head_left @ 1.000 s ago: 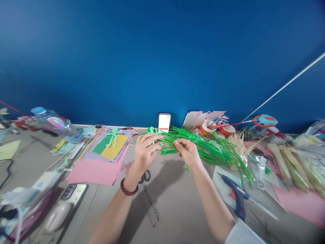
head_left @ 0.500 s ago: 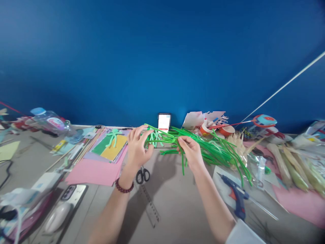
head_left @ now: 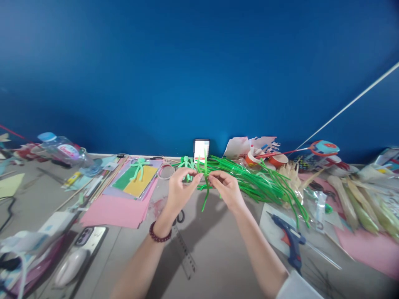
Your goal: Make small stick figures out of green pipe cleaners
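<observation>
Green pipe cleaners [head_left: 205, 179], bent and crossing each other, are between my two hands above the table. One end points up in front of the phone and another hangs down. My right hand [head_left: 227, 189] pinches them from the right with thumb and fingertips. My left hand [head_left: 183, 189], wearing a dark bead bracelet, has its thumb and fingers closed at their left side; its exact contact is hard to make out. Behind my right hand lies a large bundle of green pipe cleaners [head_left: 264, 182]. A pale green pipe-cleaner figure [head_left: 186, 162] is just behind my left hand.
Scissors [head_left: 180, 216] and a clear ruler [head_left: 184, 251] lie below my left hand. A phone [head_left: 201, 148] stands against the blue wall. Pink paper [head_left: 114, 211] and a computer mouse [head_left: 71, 265] are at left, a glue gun [head_left: 289, 241] and corn husks [head_left: 358, 203] at right.
My left hand has moved right and down, closing its fingers near my right hand. The pipe cleaners, stretched sideways before, now point up and down. A tape roll behind my left hand has come into view.
</observation>
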Motion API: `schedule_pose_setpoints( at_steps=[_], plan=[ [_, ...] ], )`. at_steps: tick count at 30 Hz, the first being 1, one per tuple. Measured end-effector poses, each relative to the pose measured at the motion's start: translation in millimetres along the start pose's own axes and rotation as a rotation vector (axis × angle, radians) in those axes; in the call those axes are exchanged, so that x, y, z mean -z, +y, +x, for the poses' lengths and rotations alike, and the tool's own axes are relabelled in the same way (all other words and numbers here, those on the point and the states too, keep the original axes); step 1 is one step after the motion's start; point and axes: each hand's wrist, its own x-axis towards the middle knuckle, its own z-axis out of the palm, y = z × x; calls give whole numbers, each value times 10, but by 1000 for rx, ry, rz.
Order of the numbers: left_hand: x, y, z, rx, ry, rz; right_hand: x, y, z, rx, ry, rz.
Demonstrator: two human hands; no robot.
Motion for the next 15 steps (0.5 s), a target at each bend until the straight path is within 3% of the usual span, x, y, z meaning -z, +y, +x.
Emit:
schedule_pose_setpoints(
  at_steps=[3, 7, 10, 15],
  plan=[
    [-16, -27, 12, 225, -95, -239, -14, -3, -3, 1, -7, 6],
    [-66, -76, 15, 400, -96, -491, -44, -20, -9, -11, -26, -6],
    [-84, -89, 6, 405, -79, -516, -66, -35, -18, -27, -56, 29],
    [-86, -74, -20, 278, -134, -404, -87, -41, -25, -16, -36, 41]
  ],
)
